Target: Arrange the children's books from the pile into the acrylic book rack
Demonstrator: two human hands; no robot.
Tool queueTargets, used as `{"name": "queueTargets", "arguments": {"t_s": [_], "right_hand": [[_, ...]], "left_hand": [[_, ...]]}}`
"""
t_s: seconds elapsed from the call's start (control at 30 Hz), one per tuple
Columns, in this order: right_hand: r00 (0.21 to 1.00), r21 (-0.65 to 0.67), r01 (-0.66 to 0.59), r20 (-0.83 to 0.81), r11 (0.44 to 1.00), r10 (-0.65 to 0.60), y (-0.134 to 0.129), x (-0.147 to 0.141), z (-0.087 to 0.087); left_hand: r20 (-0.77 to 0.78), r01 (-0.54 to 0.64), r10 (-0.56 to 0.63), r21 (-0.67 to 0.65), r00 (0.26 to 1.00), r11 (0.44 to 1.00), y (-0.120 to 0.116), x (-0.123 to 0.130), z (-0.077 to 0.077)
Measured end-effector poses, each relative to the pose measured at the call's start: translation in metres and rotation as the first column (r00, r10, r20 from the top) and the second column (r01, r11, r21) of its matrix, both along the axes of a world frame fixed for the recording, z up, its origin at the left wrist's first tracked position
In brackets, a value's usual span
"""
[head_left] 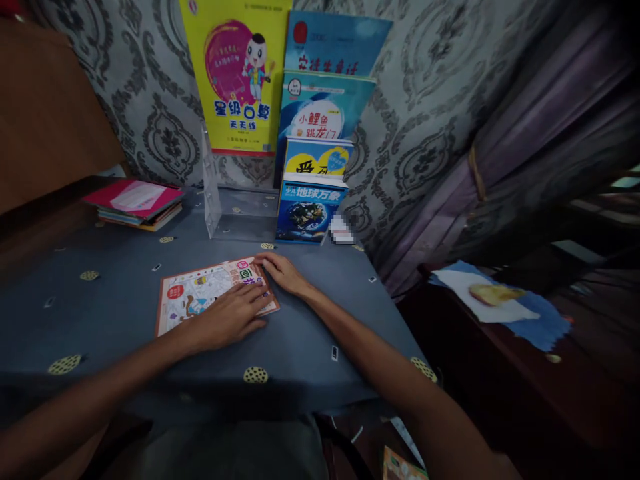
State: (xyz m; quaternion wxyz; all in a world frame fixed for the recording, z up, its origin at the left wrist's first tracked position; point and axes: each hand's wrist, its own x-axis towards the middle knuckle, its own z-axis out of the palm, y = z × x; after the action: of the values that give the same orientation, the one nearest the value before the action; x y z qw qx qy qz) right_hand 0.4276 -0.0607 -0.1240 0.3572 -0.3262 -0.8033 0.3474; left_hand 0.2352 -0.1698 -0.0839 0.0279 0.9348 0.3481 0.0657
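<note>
A thin picture book (193, 293) with a brown-bordered, colourful cover lies on the cloth-covered table before me. My left hand (230, 317) rests flat across the right part of its cover, fingers stretched out and hiding some of the print. At the book's top right corner is my right hand (285, 272), its fingers drawn together on the edge. The underside of that grip is hidden.
A clear stand (213, 193) at the back holds a yellow workbook (240, 73) and several blue-toned books, with an earth-covered book (305, 212) in front. A pink-topped pile of books (143, 199) sits back left. Right of the table, a blue cloth (543, 330) lies on a dark surface.
</note>
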Motion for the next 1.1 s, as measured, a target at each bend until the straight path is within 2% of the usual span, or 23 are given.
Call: {"name": "queueTargets", "arguments": {"t_s": [0.1, 0.27, 0.4, 0.57, 0.9, 1.0, 1.1], "right_hand": [[1.000, 0.000, -0.006, -0.006, 1.000, 0.006, 0.000, 0.000, -0.001], [1.000, 0.008, -0.008, -0.013, 1.000, 0.008, -0.002, 0.000, 0.001], [0.999, -0.002, 0.010, -0.037, 1.000, -0.010, -0.001, 0.000, 0.005], [0.998, -0.024, 0.048, -0.048, 0.999, -0.049, 0.001, 0.001, 0.008], [0.991, -0.043, 0.133, 0.011, 0.990, -0.133, -0.015, -0.001, 0.011], [0.991, -0.057, 0.136, 0.004, 0.989, -0.136, -0.016, -0.001, 0.011], [0.990, -0.069, 0.140, -0.001, 0.988, -0.140, -0.017, 0.000, 0.012]], "left_hand": [[0.010, -0.025, 0.024, 0.014, 1.000, 1.000, -0.005, 0.003, -0.001], [-0.014, -0.134, 0.136, 0.077, 0.991, 0.988, -0.009, 0.016, 0.000], [-0.068, -0.210, 0.210, 0.015, 0.975, 0.978, -0.015, 0.023, 0.014], [-0.021, -0.249, 0.249, -0.031, 0.968, 0.968, -0.015, 0.023, 0.027], [-0.107, -0.245, 0.251, 0.066, 0.962, 0.967, -0.020, 0.032, 0.006], [-0.130, -0.276, 0.284, 0.075, 0.950, 0.958, -0.013, 0.039, 0.008], [-0.156, -0.323, 0.323, 0.026, 0.934, 0.946, -0.003, 0.036, 0.016]]}}
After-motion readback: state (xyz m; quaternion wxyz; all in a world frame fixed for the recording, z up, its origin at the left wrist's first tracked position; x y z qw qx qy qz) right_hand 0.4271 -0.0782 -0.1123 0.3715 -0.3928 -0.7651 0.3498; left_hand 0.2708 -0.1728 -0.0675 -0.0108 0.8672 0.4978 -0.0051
